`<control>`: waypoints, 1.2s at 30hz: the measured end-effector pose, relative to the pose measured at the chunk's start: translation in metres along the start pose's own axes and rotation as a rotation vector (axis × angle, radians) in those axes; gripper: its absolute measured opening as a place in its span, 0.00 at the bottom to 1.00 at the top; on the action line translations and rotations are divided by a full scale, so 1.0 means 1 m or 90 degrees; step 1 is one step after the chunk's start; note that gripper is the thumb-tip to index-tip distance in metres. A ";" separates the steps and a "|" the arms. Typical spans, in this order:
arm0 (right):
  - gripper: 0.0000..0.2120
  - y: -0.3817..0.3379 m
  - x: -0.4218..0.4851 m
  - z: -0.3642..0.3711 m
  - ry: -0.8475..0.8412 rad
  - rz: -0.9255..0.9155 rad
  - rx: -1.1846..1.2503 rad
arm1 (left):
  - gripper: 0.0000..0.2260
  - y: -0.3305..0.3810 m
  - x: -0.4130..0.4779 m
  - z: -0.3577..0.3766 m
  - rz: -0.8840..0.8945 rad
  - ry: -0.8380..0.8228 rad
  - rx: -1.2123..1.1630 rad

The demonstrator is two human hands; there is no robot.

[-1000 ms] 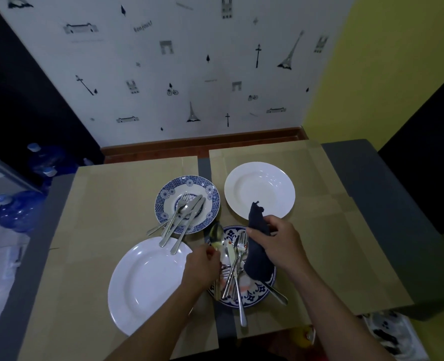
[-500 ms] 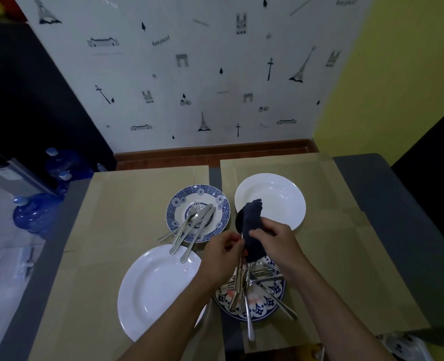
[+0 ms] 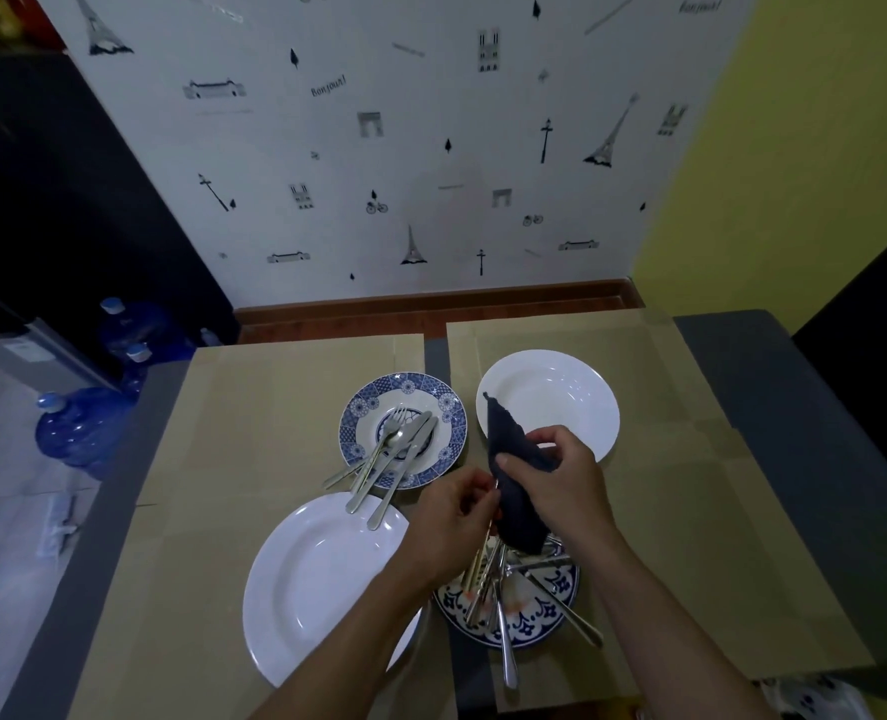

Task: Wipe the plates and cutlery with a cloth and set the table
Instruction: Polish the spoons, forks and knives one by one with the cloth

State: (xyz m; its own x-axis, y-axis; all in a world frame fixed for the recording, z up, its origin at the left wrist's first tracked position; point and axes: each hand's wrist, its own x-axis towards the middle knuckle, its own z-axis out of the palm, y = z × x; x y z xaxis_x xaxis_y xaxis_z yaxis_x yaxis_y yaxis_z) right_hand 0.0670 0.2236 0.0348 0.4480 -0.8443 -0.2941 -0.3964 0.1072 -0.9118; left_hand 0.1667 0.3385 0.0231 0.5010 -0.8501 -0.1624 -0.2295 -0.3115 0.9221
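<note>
Curls the right grip (image 3: pixel 560 485) round the dark cloth (image 3: pixel 516 511) just above the near patterned plate (image 3: pixel 524 634). Pinches one piece of cutlery (image 3: pixel 478 561) in the left grip (image 3: pixel 451 522), top wrapped in that cloth. Seems midway through wiping, with a heap of cutlery (image 3: pixel 534 579) on that plate and no places laid yet.

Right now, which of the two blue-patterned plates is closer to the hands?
The near patterned plate, partly hidden beneath the right hand and cloth; the far patterned plate sits back toward the wall, beyond them.
</note>
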 end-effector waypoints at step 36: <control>0.19 -0.019 -0.003 -0.010 -0.112 0.088 0.312 | 0.06 0.012 0.000 -0.016 -0.075 0.034 -0.115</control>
State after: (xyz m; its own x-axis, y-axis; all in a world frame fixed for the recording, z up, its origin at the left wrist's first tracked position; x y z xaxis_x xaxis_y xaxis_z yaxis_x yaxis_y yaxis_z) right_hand 0.0651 0.2186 0.0556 0.5621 -0.7087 -0.4263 -0.0602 0.4791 -0.8757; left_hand 0.1779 0.3414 0.0398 0.5604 -0.7867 -0.2589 -0.0160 -0.3227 0.9464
